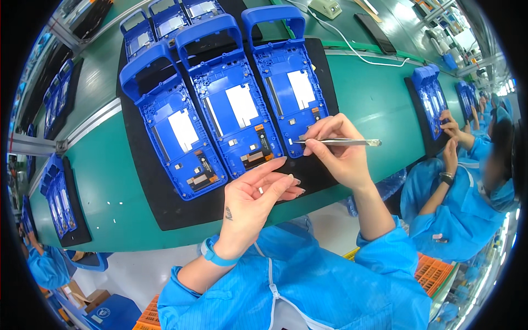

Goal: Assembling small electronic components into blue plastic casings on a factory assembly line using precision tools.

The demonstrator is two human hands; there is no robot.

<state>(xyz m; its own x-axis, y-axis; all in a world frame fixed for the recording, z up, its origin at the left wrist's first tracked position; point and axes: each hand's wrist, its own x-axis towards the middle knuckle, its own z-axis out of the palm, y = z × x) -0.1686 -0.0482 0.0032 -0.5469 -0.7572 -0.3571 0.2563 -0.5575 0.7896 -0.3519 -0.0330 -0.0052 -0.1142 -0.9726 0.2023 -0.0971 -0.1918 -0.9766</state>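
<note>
In my right hand (pixel 344 151) are slim metal tweezers (pixel 344 142), pinched between thumb and fingers. Their tip meets the lower left edge of the right blue plastic housing (pixel 282 104), beside a small white piece (pixel 290 141). My left hand (pixel 256 192) is cupped with curled fingers and holds a small white piece (pixel 260 190) in its hollow. It hovers by the lower end of the middle blue housing (pixel 220 91). The left blue housing (pixel 162 126) lies alongside. All three have raised handle-like loops, white rectangles and dark flex circuits; my right hand partly covers the right one.
Under the housings lies a black mat (pixel 165 212) on a green bench (pixel 104 181). More blue housings (pixel 168 22) stand behind. A black phone-like slab (pixel 375 33) and a white cable (pixel 352 49) lie at the far right. A co-worker (pixel 456 187) handles housings on the right.
</note>
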